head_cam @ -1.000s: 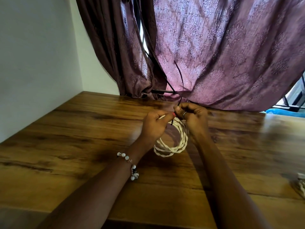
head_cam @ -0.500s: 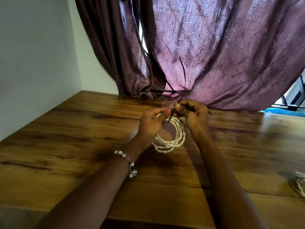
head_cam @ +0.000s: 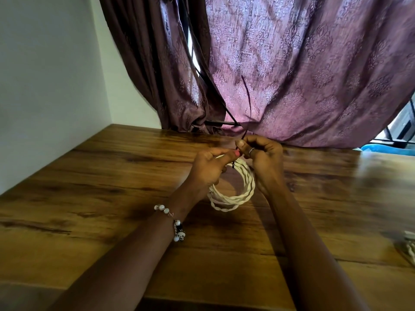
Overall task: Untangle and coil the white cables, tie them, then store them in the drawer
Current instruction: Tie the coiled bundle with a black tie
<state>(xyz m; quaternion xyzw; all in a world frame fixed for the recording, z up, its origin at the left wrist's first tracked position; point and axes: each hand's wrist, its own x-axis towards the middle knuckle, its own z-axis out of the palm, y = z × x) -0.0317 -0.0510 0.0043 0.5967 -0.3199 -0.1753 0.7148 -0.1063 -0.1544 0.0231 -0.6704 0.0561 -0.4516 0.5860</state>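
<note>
The left hand's thumb [head_cam: 226, 154] and forefinger are pressed together at the top of the white cable coil [head_cam: 233, 194], pinching it where a thin black tie [head_cam: 247, 102] crosses the strands. The pink-painted thumbnail sits right against the fingers of the other hand. The right hand [head_cam: 261, 158] has its fingers curled in tight, thumb on top, pinching the tie just above the coil; a ring shows on one finger. From that pinch the long end of the tie runs up and away in front of the curtain [head_cam: 303, 70], bending slightly, and a short dark stub of it pokes down between the two hands, just over the cable.

The left hand [head_cam: 208, 167] is curled round the coil's left side, so that part of the loop is hidden behind the palm. The rest of the coil hangs below both hands as a round loop of several twisted white strands, its lower edge close over the table [head_cam: 94, 198]; whether it touches the wood I cannot tell.

A bracelet [head_cam: 173, 221] of pale beads with a small charm circles the left wrist. Both forearms reach in from the near edge of the wooden table. At the far right edge of the table lies another bundle of white cable [head_cam: 409, 248], only partly in view. A plain white wall [head_cam: 45, 75] stands on the left.
</note>
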